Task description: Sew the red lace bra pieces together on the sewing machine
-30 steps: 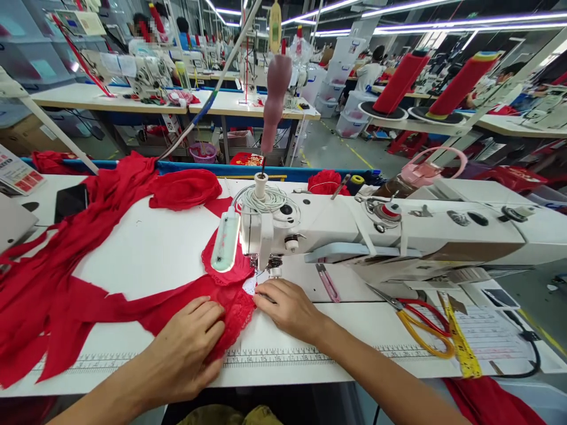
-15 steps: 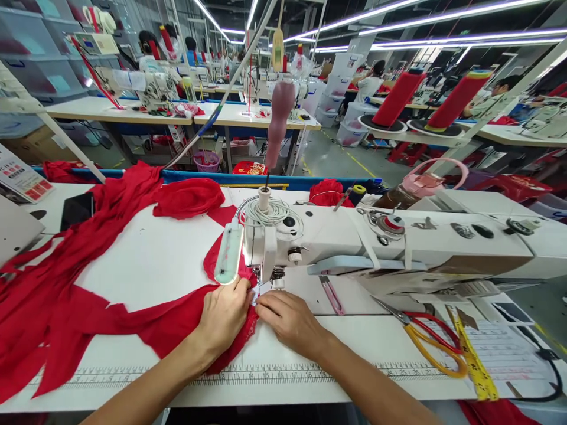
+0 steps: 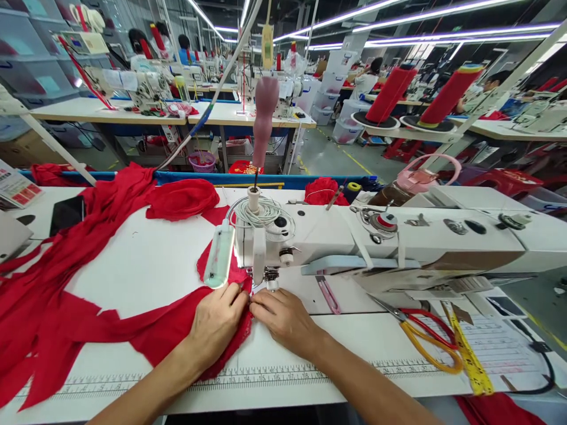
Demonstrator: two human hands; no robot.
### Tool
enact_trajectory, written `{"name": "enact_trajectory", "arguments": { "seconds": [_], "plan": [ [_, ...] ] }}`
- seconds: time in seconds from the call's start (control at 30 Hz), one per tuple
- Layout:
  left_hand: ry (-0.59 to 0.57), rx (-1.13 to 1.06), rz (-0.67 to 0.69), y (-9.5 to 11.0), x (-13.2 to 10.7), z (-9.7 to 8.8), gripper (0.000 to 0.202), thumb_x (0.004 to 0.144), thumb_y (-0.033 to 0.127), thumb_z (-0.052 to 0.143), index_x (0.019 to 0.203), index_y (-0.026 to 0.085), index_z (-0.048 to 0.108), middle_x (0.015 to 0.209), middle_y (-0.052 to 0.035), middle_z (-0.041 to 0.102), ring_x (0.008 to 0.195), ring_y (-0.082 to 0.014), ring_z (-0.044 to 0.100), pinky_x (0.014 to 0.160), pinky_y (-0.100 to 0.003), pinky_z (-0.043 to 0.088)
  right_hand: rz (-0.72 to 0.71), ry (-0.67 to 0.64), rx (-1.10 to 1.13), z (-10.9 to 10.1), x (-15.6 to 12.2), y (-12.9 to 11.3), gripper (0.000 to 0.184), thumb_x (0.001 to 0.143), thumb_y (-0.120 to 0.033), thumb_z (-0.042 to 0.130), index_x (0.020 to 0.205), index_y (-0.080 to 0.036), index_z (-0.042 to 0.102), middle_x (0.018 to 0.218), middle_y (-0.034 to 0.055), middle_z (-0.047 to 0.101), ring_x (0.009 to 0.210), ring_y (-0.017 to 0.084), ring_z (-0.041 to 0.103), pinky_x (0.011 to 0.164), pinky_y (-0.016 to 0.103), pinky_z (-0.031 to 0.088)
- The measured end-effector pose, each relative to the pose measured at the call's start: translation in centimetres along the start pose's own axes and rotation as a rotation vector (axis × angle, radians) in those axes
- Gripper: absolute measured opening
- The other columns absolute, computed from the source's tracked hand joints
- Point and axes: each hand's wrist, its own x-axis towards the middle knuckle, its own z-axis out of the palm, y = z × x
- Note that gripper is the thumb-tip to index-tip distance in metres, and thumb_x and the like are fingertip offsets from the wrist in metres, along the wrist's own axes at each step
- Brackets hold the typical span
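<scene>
Red fabric [image 3: 163,321] runs from the left across the white table to the needle area of a sewing machine [image 3: 328,233]. My left hand [image 3: 219,316] lies on the fabric just in front of the presser foot, its fingers bent and pressed on the cloth. Close beside it, my right hand [image 3: 281,319] pinches the fabric's right edge, fingertips together. The two hands nearly meet below the needle, which the machine head partly hides. A small lit lamp [image 3: 219,254] hangs left of the machine head, over more red cloth.
Right of the machine front lie a pink-handled snipper [image 3: 328,294], scissors [image 3: 429,342] with red and yellow handles, and a yellow tape measure [image 3: 469,354] over papers. A screwdriver [image 3: 266,118] stands upright on the machine head. A phone [image 3: 66,215] lies at left.
The whole view has shifted slightly left. At the needle, the white patch between my fingertips is now mostly covered, and my hands have come closer to the presser foot.
</scene>
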Motion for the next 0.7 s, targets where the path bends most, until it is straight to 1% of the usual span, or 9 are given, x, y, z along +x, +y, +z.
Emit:
{"name": "enact_trajectory", "arguments": {
  "seconds": [0.07,0.13,0.2,0.27,0.33,0.4,0.47,0.6,0.7],
  "plan": [
    [-0.005,-0.037,0.031,-0.2,-0.6,-0.3,0.022,0.098,0.009,0.044,0.103,0.015,0.064,0.089,-0.0060,0.061,0.075,-0.0193,0.052,0.062,-0.030,0.040,0.008,-0.006,-0.001,-0.2,-0.1,0.0,0.028,0.099,-0.005,0.042,0.093,-0.018,0.067,0.094,0.0041,0.071,0.084,0.015,0.061,0.073,0.028,0.045],
    [-0.003,-0.077,0.060,-0.3,-1.2,-0.4,0.028,0.099,0.008,0.041,0.119,0.012,0.060,0.098,-0.0086,0.063,0.082,-0.0202,0.054,0.067,-0.031,0.044,0.017,-0.037,0.022,-0.5,-0.1,-0.1,0.026,0.098,-0.006,0.044,0.098,-0.018,0.067,0.094,0.0050,0.071,0.085,0.016,0.061,0.075,0.029,0.046],
    [-0.001,-0.092,0.076,-0.4,-1.5,-0.4,0.031,0.099,0.008,0.039,0.125,0.011,0.057,0.102,-0.0098,0.063,0.085,-0.0207,0.054,0.069,-0.032,0.045,0.031,-0.067,0.054,-0.8,0.0,-0.1,0.025,0.095,-0.008,0.046,0.108,-0.016,0.066,0.100,0.0075,0.071,0.088,0.018,0.061,0.080,0.032,0.046],
    [-0.006,-0.090,0.076,-0.5,-1.6,-0.3,0.031,0.100,0.009,0.039,0.125,0.011,0.057,0.103,-0.0101,0.063,0.086,-0.0213,0.055,0.070,-0.034,0.046,0.047,-0.087,0.060,-0.9,0.1,0.0,0.032,0.091,-0.009,0.049,0.119,-0.013,0.063,0.112,0.0109,0.070,0.094,0.021,0.062,0.088,0.037,0.045],
    [-0.009,-0.091,0.070,-0.4,-1.8,-0.1,0.031,0.100,0.010,0.038,0.125,0.011,0.057,0.107,-0.0110,0.064,0.091,-0.0224,0.057,0.076,-0.036,0.049,0.072,-0.109,0.027,-0.7,0.1,0.1,0.040,0.088,-0.007,0.049,0.126,-0.014,0.060,0.121,0.0118,0.068,0.097,0.023,0.062,0.096,0.041,0.041],
    [0.011,-0.077,0.053,-0.1,-2.2,0.1,0.034,0.101,0.010,0.035,0.127,0.011,0.056,0.112,-0.0123,0.064,0.100,-0.0236,0.058,0.084,-0.038,0.050,0.088,-0.149,-0.010,-0.3,0.1,0.1,0.043,0.087,-0.004,0.049,0.127,-0.016,0.060,0.122,0.0108,0.068,0.097,0.022,0.063,0.101,0.041,0.038],
    [0.044,-0.028,0.009,0.2,-2.8,0.1,0.034,0.101,0.011,0.034,0.127,0.010,0.056,0.114,-0.0137,0.065,0.104,-0.0253,0.059,0.087,-0.040,0.050,0.088,-0.174,-0.016,0.0,0.0,0.2,0.042,0.086,-0.003,0.051,0.125,-0.016,0.061,0.122,0.0099,0.068,0.100,0.022,0.063,0.103,0.041,0.035],
    [0.056,0.093,-0.046,0.6,-3.4,-0.5,0.029,0.101,0.017,0.041,0.122,0.009,0.060,0.110,-0.0144,0.069,0.095,-0.0275,0.062,0.076,-0.039,0.051,0.070,-0.184,-0.001,0.1,0.0,0.0,0.044,0.082,-0.001,0.052,0.124,-0.015,0.060,0.125,0.0098,0.067,0.103,0.022,0.062,0.107,0.042,0.031],
    [0.037,0.086,0.031,0.3,-3.0,-1.1,0.029,0.101,0.015,0.039,0.115,0.010,0.064,0.111,-0.0144,0.069,0.094,-0.0266,0.063,0.077,-0.040,0.052,0.069,-0.185,-0.017,-0.1,0.1,-0.1,0.042,0.084,-0.003,0.053,0.123,-0.016,0.060,0.123,0.0100,0.068,0.099,0.022,0.063,0.107,0.043,0.031]
  ]
}}
